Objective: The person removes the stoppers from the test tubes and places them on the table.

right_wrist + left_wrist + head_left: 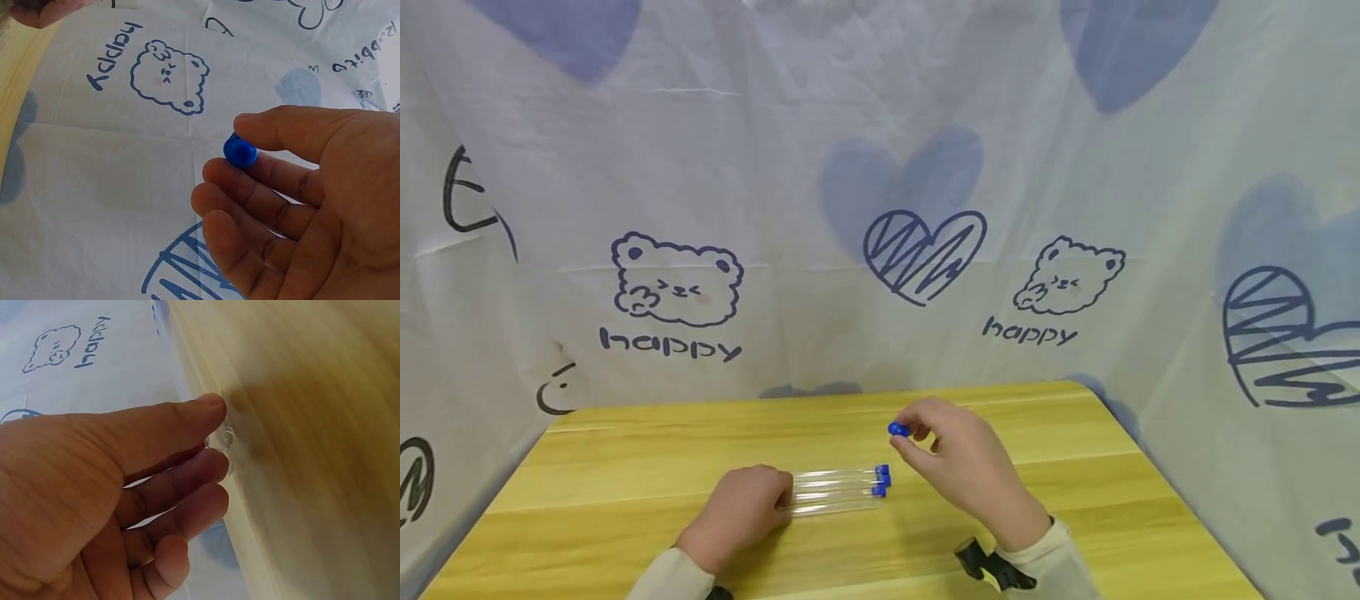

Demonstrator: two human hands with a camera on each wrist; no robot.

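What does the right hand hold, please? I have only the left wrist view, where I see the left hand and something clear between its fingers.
Observer: The right hand pinches a blue cap.
Operator: Are there others of this kind?
Observer: Yes, three more caps are on the right ends of the tubes, as seen in the head view.
Operator: So, is any right end without one?
Observer: Yes, the lowest tube in that view shows none there.
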